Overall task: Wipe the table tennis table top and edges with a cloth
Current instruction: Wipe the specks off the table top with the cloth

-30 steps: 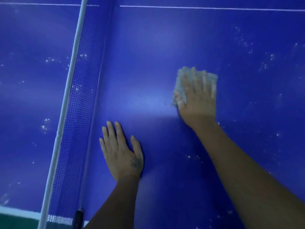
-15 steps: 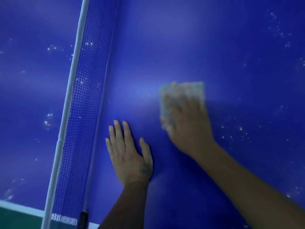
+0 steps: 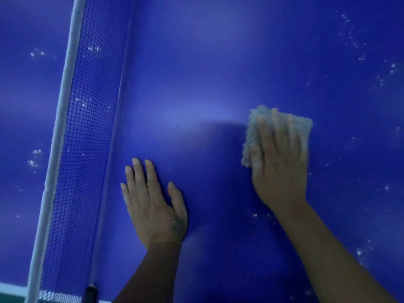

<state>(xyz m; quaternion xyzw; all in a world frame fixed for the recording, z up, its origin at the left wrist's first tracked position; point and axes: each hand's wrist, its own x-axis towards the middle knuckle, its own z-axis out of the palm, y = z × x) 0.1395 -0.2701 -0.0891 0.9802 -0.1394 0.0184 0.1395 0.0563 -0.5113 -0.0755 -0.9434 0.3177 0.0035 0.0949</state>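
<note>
One cloth [image 3: 251, 136] is seen, pressed flat on the blue desk [image 3: 196, 73] under the right grip [image 3: 277, 167]. The fingers of that grip are laid straight and slightly spread over it, not curled round it. The cloth shows past the fingertips on the far side and past the thumb on the side toward the net [image 3: 87, 127]; the rest is covered by the palm. The cloth is placed on the half of the desk right of the net, well apart from it and farther from the near edge than the left grip [image 3: 153, 204].

The left grip is laid palm down on the bare desk, fingers straight and together, thumb held out; nothing is held by it. It is set between the net and the cloth, apart from both.

Two grips are counted, and one cloth, one net with one white band [image 3: 63, 106] along its top, and one black clamp [image 3: 90, 293] at the net's foot by the near edge. A white line [image 3: 11, 288] is seen along that edge.

The cloth is pale grey-white and fluffy, folded into a roughly rectangular pad with a ragged edge on the net side. White specks [image 3: 349, 38] are scattered in clusters on both halves of the desk, too many and too small to be counted.
</note>
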